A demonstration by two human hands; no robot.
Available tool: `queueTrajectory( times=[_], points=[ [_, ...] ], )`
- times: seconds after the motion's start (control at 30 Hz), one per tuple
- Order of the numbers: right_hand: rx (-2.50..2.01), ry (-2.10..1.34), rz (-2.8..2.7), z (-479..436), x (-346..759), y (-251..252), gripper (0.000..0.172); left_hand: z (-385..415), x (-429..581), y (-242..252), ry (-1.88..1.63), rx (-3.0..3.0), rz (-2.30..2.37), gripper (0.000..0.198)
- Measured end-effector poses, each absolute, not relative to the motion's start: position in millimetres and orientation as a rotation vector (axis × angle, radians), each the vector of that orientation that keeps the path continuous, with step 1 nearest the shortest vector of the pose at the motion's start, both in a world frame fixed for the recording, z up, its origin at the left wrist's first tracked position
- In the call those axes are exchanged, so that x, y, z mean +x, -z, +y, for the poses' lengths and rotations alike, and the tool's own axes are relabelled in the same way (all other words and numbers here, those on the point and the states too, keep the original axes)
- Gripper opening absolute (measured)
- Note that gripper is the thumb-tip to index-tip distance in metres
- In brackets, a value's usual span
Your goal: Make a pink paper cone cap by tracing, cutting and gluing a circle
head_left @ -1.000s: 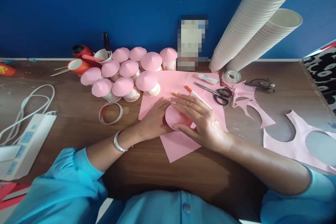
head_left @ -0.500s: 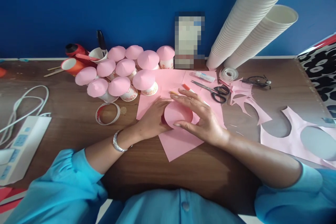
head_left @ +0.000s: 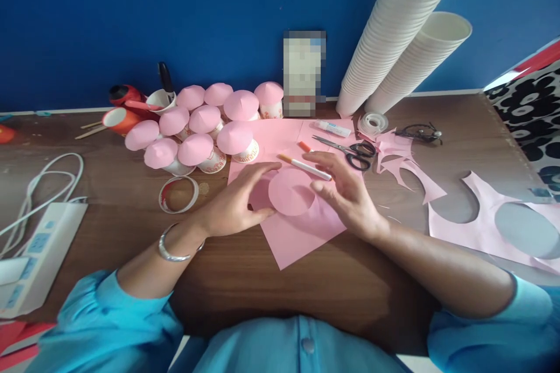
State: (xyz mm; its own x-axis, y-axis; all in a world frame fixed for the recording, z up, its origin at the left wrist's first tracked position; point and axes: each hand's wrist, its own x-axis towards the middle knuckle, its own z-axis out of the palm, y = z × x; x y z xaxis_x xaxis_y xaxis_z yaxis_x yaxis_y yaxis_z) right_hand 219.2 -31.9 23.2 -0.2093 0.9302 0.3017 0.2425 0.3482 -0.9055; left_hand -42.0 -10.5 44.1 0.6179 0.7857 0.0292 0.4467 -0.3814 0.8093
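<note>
A round pink paper cone (head_left: 289, 193) sits between my two hands, its shallow point facing up. What is under it is hidden. On its left, my left hand (head_left: 236, 201) is open, thumb and fingers curved apart around the cone's edge. My right hand (head_left: 350, 195) is open on the other side, its thumb tip close to the rim; whether it touches I cannot tell. Pink paper sheets (head_left: 284, 245) lie beneath. Just beyond the cone rests a white marker (head_left: 306, 167) with an orange end.
Several cups topped with pink cones (head_left: 196, 148) stand at back left. Scissors (head_left: 350, 151), a glue stick (head_left: 333, 128) and a tape roll (head_left: 373, 123) lie beyond my right hand. Tall stacks of white cups (head_left: 394, 41) lean at the wall. Paper scraps (head_left: 459, 215) lie right, a power strip (head_left: 48, 250) left.
My hands have drawn apart from the pink paper cone, the left moving left and the right slightly right. Both have loosened, and the cone and the marker behind it show more fully.
</note>
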Motion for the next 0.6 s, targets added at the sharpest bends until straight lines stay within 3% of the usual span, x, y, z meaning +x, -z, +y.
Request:
queueTrajectory(
  times=[0.17, 0.33, 0.6],
  points=[
    [-1.229, -1.247, -1.376, -36.8, 217.4, -23.7, 0.039, -12.8, -45.6, -55.9, -0.684, 1.336, 1.108, 0.032],
    [-1.205, -1.485, -1.254, -41.0, 207.8, -26.1, 0.045, -15.7, -15.3, -52.1, -0.612, 1.035, 1.064, 0.044],
    [-1.233, -1.584, -1.157, -40.7, 203.9, -22.8, 0.045, -18.5, -0.8, -50.6, -0.658, 0.881, 1.055, 0.046]
  ],
)
